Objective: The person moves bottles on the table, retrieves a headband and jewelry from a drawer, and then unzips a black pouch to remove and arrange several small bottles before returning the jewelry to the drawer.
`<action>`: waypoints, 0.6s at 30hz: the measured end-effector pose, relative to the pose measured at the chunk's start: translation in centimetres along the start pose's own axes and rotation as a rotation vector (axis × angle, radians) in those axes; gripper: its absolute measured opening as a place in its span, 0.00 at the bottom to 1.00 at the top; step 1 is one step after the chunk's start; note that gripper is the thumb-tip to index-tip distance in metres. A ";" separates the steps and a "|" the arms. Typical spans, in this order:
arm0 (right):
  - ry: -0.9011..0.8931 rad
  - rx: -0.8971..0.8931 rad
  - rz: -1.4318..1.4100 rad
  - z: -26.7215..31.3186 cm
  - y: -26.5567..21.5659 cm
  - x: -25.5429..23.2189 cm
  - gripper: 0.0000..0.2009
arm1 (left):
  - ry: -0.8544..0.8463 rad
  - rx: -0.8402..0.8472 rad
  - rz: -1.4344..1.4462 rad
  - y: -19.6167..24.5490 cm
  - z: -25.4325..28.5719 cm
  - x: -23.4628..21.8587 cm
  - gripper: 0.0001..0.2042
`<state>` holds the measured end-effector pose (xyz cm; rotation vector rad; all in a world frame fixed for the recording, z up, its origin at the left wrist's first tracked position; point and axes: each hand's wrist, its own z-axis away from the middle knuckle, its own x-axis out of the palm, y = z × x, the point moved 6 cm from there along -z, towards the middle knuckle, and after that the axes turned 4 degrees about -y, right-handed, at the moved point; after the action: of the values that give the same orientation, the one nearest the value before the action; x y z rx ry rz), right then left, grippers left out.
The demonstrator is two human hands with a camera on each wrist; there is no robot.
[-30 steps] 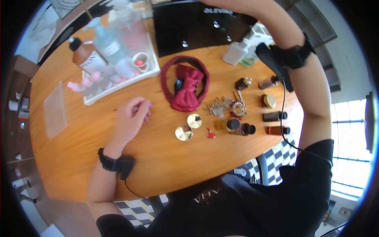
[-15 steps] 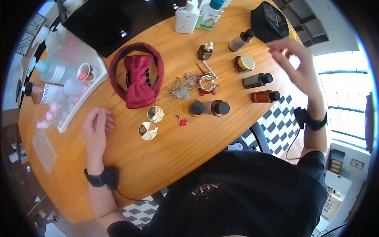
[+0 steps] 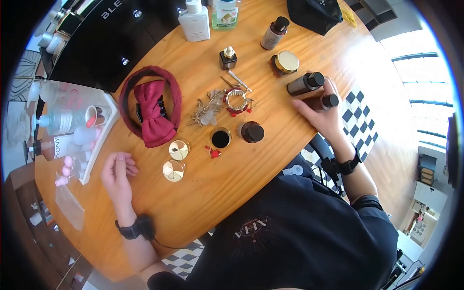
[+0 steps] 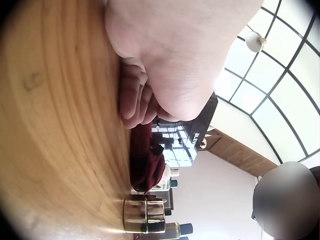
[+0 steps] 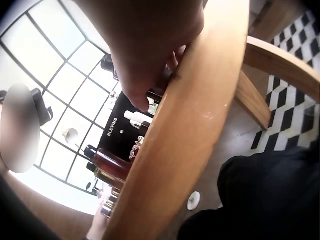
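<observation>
My right hand (image 3: 329, 120) has its thumb and fingers around a small brown bottle (image 3: 315, 103) with a black cap, at the table's right edge. A dark bottle (image 3: 299, 86) lies right beside it. In the right wrist view, the right hand (image 5: 150, 45) hides most of what it grips. My left hand (image 3: 118, 176) rests on the wood, loosely curled and empty, left of two gold round pieces (image 3: 179, 150) (image 3: 173, 170). The left wrist view shows the left hand (image 4: 165, 60) on the tabletop, with the gold pieces (image 4: 136, 214) beyond it.
A burgundy bow (image 3: 155, 114) lies in a headband (image 3: 126, 96). Nearby are jewellery (image 3: 236, 100), a jar (image 3: 285, 63) and several small bottles (image 3: 251, 132). A white tray (image 3: 108, 126) stands left; a black case (image 3: 316, 17) and white bottle (image 3: 195, 24) stand at the back.
My right hand came down from the back, passed to the right of the bottles and now grips the brown one. The head view has shifted and turned. The left hand stays resting on the table.
</observation>
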<state>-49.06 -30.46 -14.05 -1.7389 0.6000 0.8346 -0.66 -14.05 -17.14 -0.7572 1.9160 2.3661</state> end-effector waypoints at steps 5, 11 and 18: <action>0.026 0.094 -0.151 -1.1 0.8 0.6 0.20 | -0.010 0.011 0.007 -0.3 -0.1 0.0 0.12; 0.103 0.049 -0.079 -4.1 2.0 -0.7 0.17 | -0.010 0.009 0.001 -0.1 0.0 0.0 0.12; 0.077 0.190 -0.079 -7.1 5.4 -0.9 0.25 | -0.015 0.013 0.015 -0.2 0.0 0.0 0.11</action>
<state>-51.89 -38.93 -15.30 -1.6158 0.6366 0.6365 -0.62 -13.97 -17.27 -0.7249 1.9357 2.3587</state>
